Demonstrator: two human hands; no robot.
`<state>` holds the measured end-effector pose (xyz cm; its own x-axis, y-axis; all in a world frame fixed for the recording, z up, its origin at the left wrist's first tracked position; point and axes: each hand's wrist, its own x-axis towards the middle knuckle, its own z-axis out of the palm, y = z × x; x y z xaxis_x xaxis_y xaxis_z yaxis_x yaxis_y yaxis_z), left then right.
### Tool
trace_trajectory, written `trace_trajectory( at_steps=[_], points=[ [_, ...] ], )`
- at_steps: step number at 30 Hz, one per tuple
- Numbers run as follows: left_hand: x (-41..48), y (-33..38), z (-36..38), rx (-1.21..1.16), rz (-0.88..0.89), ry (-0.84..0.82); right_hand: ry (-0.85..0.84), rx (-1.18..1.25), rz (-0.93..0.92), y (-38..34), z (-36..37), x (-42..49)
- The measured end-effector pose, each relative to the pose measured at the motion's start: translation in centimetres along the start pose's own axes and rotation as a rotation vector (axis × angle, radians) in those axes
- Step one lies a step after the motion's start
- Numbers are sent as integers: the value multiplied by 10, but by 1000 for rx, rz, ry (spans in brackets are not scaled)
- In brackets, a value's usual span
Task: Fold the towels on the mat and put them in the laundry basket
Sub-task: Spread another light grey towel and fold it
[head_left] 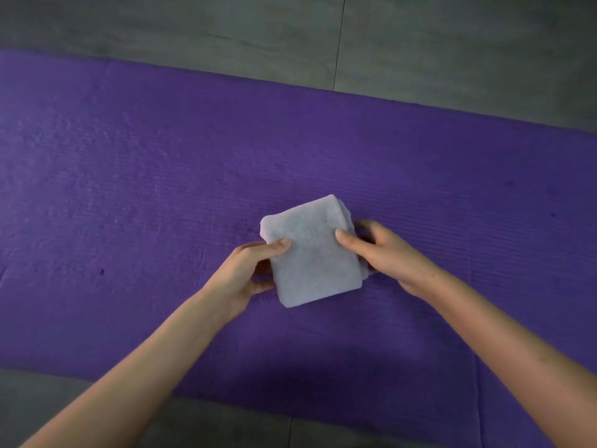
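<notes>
Grey floor [161, 24] of large matt slabs, mottled with faint darker streaks, seen from above. A purple mat [113, 163] lies across it as a broad band, slightly tilted in the view. Beyond the mat's far edge, one thin dark joint [340, 43] runs away between two slabs. On the near side of the mat a narrower strip of the same floor shows, where a second joint [291, 431] meets the mat's near edge. Light is dim, even and cool; shadows are soft-edged.

Folded grey towel [312, 252] on purple mat [129, 189]
</notes>
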<state>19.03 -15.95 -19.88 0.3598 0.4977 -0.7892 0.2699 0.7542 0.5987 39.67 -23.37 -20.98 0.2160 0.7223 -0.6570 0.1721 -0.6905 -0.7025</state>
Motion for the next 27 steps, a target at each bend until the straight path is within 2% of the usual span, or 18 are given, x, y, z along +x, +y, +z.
trace_trajectory(
  at_steps=[2,7,12,18,23,25,27],
  points=[
    [5,3,0,-35,-38,32,-42,152,57,1,4,-6],
    [22,23,3,-51,-19,54,-2,444,230,-14,15,0],
    [50,55,-20,-127,-59,-87,10,591,298,-34,32,14],
    [75,87,-39,-128,-77,-103,116,630,388,-59,41,28],
    [37,117,-39,-166,-95,-90,68,826,496,-109,39,11],
    [7,133,-40,-201,-85,-48,69,834,467,-136,39,-7],
    [-28,151,-40,-156,-35,70,93,791,390,-164,39,-31]
  ],
)
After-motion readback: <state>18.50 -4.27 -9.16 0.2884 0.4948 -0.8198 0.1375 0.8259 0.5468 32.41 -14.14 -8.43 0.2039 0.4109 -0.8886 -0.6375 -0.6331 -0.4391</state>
